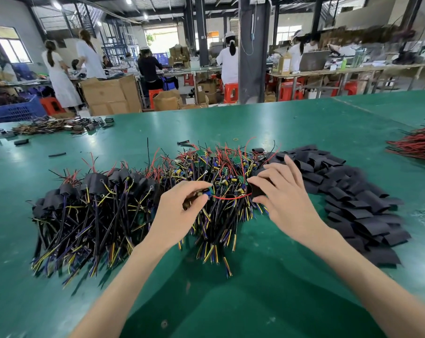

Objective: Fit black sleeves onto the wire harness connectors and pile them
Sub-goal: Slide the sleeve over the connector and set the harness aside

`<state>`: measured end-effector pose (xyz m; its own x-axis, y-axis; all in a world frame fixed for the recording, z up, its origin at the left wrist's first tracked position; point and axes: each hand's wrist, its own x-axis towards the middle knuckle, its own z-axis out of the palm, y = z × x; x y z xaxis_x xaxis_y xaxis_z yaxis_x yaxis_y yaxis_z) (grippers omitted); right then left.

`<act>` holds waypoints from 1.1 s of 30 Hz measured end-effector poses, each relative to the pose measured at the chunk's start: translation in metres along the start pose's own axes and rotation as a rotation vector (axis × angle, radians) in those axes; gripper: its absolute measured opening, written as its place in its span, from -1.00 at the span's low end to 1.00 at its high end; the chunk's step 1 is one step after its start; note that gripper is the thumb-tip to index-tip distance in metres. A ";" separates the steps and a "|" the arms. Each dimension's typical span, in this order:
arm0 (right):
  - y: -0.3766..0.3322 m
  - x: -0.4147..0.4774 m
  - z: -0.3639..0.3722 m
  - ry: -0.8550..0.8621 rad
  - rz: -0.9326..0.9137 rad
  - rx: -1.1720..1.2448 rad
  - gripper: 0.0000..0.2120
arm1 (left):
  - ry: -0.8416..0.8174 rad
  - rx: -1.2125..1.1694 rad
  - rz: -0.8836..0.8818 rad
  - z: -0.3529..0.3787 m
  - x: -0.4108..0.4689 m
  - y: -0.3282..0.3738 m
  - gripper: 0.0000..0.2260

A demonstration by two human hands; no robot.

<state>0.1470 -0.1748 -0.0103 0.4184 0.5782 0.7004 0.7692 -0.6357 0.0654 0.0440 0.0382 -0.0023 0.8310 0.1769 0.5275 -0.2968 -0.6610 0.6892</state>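
Observation:
My left hand [182, 206] pinches a small wire harness connector [207, 194] above the middle heap of unsleeved harnesses [221, 172]. A red wire [231, 197] runs from it to a black sleeve [256, 190], which my right hand [282, 196] grips between thumb and fingers. Harnesses with sleeves fitted [84, 206] are piled on the left. Loose flat black sleeves [352, 198] lie in a heap on the right.
The green table [231, 276] spreads wide in front of me. A bundle of red wires [416, 145] lies at the right edge, another harness pile [55, 126] at the far left. A blue crate [14, 109], cardboard boxes and people at benches stand beyond.

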 end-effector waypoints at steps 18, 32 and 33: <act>-0.029 -0.007 0.004 -0.132 -0.004 0.419 -0.64 | -0.126 -0.121 -0.057 0.020 -0.008 0.006 -0.83; -0.024 -0.007 0.002 -0.185 -0.064 0.559 -0.68 | -0.106 -0.086 -0.078 0.017 -0.005 0.006 -0.69; -0.024 -0.006 0.001 -0.203 -0.059 0.584 -0.69 | -0.114 -0.076 -0.073 0.017 -0.005 0.006 -0.69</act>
<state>0.1265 -0.1628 -0.0166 0.4069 0.7261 0.5542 0.9069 -0.2486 -0.3402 0.0466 0.0209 -0.0094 0.8985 0.1356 0.4175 -0.2645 -0.5918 0.7615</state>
